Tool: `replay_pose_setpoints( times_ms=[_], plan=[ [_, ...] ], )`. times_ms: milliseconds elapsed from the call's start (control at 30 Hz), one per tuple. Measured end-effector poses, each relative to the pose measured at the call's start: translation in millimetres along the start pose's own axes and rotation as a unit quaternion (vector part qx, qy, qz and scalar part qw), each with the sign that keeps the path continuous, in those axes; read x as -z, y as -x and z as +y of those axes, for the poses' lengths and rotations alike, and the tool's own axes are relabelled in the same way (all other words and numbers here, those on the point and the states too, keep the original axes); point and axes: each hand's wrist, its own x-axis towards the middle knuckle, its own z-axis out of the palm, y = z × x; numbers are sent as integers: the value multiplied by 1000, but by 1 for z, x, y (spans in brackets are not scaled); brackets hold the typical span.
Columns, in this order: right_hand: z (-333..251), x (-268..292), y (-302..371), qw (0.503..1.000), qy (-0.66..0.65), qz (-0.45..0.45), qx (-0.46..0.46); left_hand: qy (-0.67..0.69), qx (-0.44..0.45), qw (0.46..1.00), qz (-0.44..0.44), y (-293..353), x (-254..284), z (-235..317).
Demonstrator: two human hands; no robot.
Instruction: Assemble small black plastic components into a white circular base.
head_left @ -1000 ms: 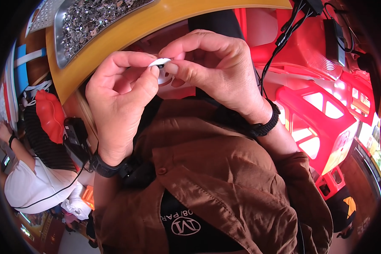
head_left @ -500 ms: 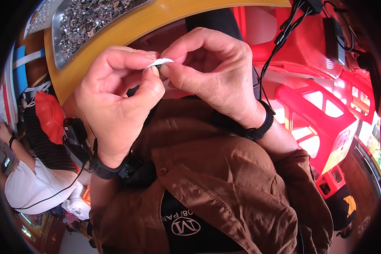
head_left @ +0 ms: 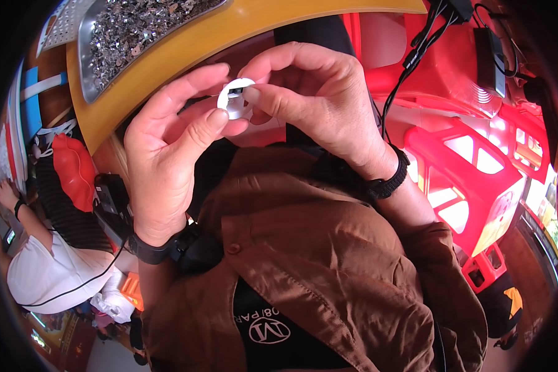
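Observation:
A small white plastic ring-shaped part [head_left: 234,99] with a dark piece at its middle is held up close in front of my chest. My left hand [head_left: 167,155] pinches its lower left edge between thumb and fingertips. My right hand [head_left: 310,93] grips its right side with thumb and forefinger. Both wrists wear black bands. Below the hands is my brown shirt [head_left: 316,260].
A yellow table edge [head_left: 186,46] curves above the hands, bearing a metal tray [head_left: 136,28] of several small shiny parts. Red plastic stools [head_left: 471,167] and a black cable [head_left: 409,62] lie to the right. Another person in white [head_left: 40,273] sits at the lower left.
Both hands have turned the white part so its round face shows now instead of its thin edge. The hands stay together in the same place.

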Motion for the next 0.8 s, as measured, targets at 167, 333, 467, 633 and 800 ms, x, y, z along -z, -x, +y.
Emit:
replay_pose_setpoints(
  times_ms=[167, 333, 467, 633, 800],
  plan=[
    [-6, -4, 1, 999, -18, -27, -43, -4, -15, 1000, 9, 2, 3, -3],
    [-6, -5, -1, 998, -8, -23, -56, -101, -113, 988, -24, 0, 6, -5],
    [-5, -6, -2, 996, -50, -11, -67, -132, -128, 982, -39, -2, 5, -2],
    [-8, -7, -5, 991, -88, -9, -101, -103, -111, 988, -29, -3, 2, -6],
    [-5, -3, -6, 986, -108, -9, -123, -51, -107, 993, -18, -6, -2, -10]
  ],
)
